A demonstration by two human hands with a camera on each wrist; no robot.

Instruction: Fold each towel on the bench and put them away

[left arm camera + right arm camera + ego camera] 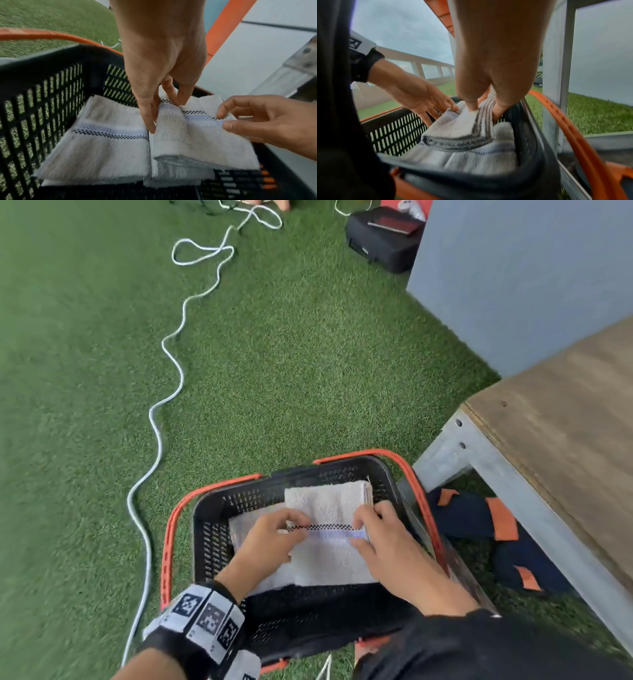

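The left hand (270,534) pinches the near-left edge of a folded white terry towel with a black-checked and pale blue woven stripe (330,537), its fingers (150,115) pointing down and curled over the fold; the right hand (383,537) pinches the same towel at the stripe's right end, thumb and forefinger closed on the cloth, the other fingers tucked under its edge; the towel is thick, several layers showing at its folded side in the right wrist view, its pile fuzzy and slightly greyed; it sits tilted, held just above the right half of a black slotted plastic basket with orange handles (212,542); beneath and to the left of it, flat on the basket floor against the left wall, lies a second folded white towel with the same stripe (102,142); the basket stands on green artificial turf (274,354), just beside the leg of a wooden-topped bench with a grey metal frame (555,446); a white cable (156,419) snakes across the turf well to the left.
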